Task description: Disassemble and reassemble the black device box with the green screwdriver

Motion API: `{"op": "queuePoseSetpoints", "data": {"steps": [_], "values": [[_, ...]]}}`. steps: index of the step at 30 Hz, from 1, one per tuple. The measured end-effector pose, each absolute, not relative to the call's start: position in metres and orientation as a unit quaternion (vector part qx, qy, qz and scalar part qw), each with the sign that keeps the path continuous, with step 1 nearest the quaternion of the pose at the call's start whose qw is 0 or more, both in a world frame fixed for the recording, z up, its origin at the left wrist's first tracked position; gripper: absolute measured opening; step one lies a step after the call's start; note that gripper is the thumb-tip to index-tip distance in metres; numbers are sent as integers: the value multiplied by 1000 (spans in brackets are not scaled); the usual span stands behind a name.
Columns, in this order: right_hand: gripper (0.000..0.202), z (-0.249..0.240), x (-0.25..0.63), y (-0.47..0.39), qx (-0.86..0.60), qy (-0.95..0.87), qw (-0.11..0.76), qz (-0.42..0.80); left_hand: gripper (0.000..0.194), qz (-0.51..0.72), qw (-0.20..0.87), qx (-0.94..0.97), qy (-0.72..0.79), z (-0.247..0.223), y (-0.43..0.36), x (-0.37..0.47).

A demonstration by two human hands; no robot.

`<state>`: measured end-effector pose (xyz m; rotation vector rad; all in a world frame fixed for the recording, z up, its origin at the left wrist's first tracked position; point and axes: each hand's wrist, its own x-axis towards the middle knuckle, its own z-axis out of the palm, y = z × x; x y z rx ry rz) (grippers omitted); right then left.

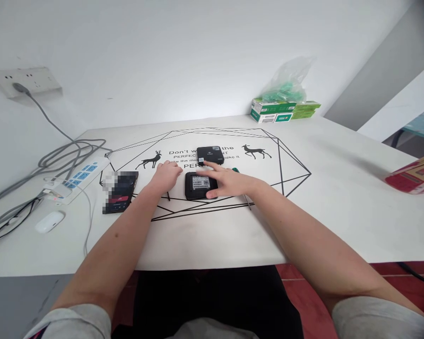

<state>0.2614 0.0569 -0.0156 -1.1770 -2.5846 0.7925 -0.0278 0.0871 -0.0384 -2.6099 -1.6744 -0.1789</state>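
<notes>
A square black box [189,187] with a white printed label lies flat on the table in front of me. My right hand [229,181] rests over its right side, thumb and fingers spread, with the thumb touching the top near the label. Just beyond it is a second black box [215,155], close to my right index fingertip. To the left, my left hand [167,176] is closed with curled fingers, apart from the box; whatever it holds is hidden. A short dark rod [168,196] shows beneath it. Partly under my right hand lies a thin tool with a green end [235,170].
A phone [122,193] lies left of my left hand. Farther left are a white power strip [85,179], grey cables and a white mouse [50,221]. Green-and-white boxes [273,110] with a plastic bag stand at the back. A red package [415,174] sits at right.
</notes>
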Motion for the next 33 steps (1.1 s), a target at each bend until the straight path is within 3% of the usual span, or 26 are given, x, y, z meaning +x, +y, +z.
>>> {"op": "queuePoseSetpoints", "data": {"steps": [2, 8, 12, 16, 18, 20, 23, 29, 33], "values": [[93, -16, 258, 55, -398, -878, 75, 253, 36, -62, 14, -839, -540, -38, 88, -28], [107, -18, 252, 53, -397, -884, 75, 234, 28, -78, -1, -833, -548, -40, 90, -28], [132, -25, 245, 53, -374, -883, 163, 232, 24, -89, -4, -828, -553, -41, 88, -27], [112, -31, 240, 54, -366, -888, 149, 235, 25, -114, -9, -819, -562, -36, 83, -27], [113, -33, 241, 55, -368, -886, 148, 241, 25, -154, -33, -807, -569, -30, 80, -26], [115, -34, 242, 55, -366, -887, 150, 240, 22, -223, -93, -785, -570, -25, 75, -23], [101, -36, 243, 56, -365, -888, 157, 231, 18, -296, -192, -750, -560, -18, 65, -14], [40, -36, 230, 55, -328, -809, 383, 303, 26, -342, -378, -678, -530, -17, 45, 11], [33, -36, 220, 49, -341, -731, 435, 401, 34, -374, -471, -629, -493, -19, 38, 23]]}}
